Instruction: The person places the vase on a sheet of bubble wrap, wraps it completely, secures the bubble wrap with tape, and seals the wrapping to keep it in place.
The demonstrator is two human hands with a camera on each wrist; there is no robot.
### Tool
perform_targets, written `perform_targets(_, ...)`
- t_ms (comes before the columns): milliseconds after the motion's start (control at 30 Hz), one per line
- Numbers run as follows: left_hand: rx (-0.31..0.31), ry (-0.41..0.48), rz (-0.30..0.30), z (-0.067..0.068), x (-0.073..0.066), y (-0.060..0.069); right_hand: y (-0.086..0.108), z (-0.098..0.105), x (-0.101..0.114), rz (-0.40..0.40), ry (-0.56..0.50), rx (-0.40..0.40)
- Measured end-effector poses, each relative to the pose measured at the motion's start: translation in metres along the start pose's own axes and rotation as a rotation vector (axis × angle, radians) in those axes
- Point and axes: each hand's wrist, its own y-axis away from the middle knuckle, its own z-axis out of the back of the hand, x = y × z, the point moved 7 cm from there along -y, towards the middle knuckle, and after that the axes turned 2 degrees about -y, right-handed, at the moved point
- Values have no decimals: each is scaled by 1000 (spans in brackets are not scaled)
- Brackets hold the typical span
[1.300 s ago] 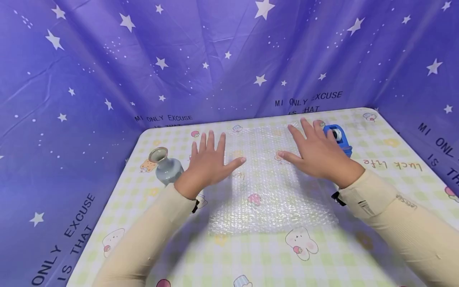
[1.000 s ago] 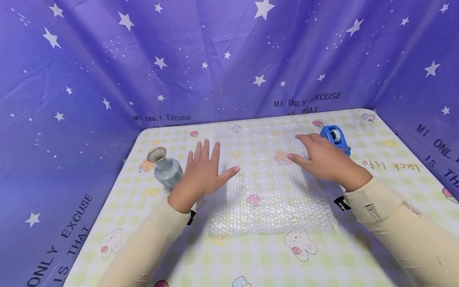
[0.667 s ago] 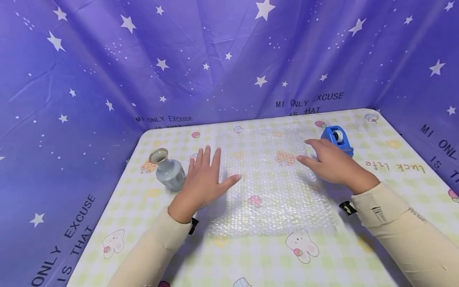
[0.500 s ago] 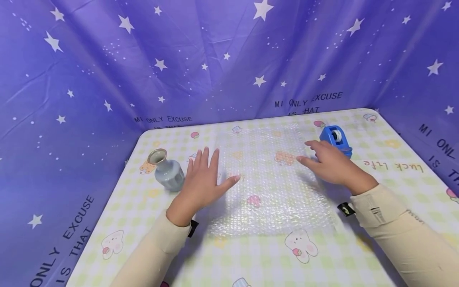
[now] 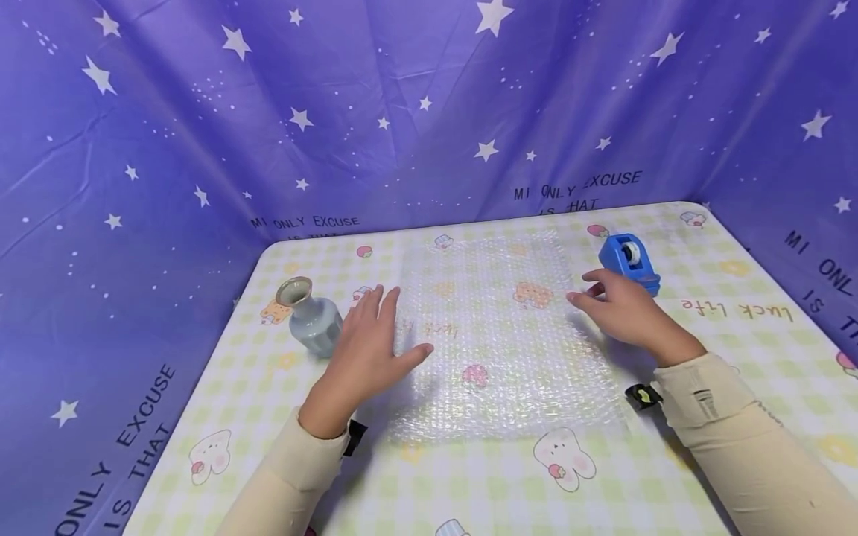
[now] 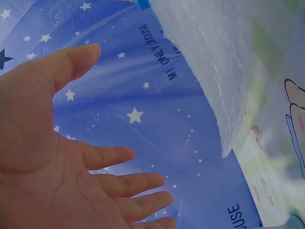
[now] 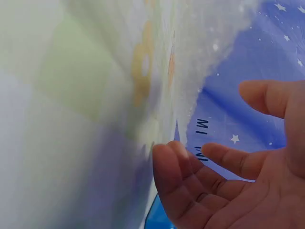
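A sheet of clear bubble wrap [image 5: 503,357] lies flat on the table between the two hands. Above its left edge the left hand [image 5: 358,353] is held with fingers spread and nothing in it; the left wrist view shows its bare palm [image 6: 52,157]. At the sheet's right edge is the right hand [image 5: 623,309], fingers loosely bent, thumb apart, holding nothing; its palm [image 7: 248,195] shows in the right wrist view. A grey-blue vase [image 5: 315,324] stands just left of the left hand. Behind the right hand sits a blue tape dispenser [image 5: 630,260].
The table [image 5: 268,417] wears a green and white checked cover with printed cartoon figures. A purple curtain [image 5: 402,112] with white stars hangs behind the table and along both sides.
Both hands have drawn back toward the person, the left down and left, the right down and rightward. The right fingers have bent more. The bubble wrap, vase and dispenser have stayed in place.
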Motion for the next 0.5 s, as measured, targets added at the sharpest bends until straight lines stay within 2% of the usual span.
perform_targets(267,-17,71,9,5,7,7,3,-8,-5,-70,-152,49)
perform_targets(500,-79,124,-2,12,8,9,2,-13,-12,-90,-252,73)
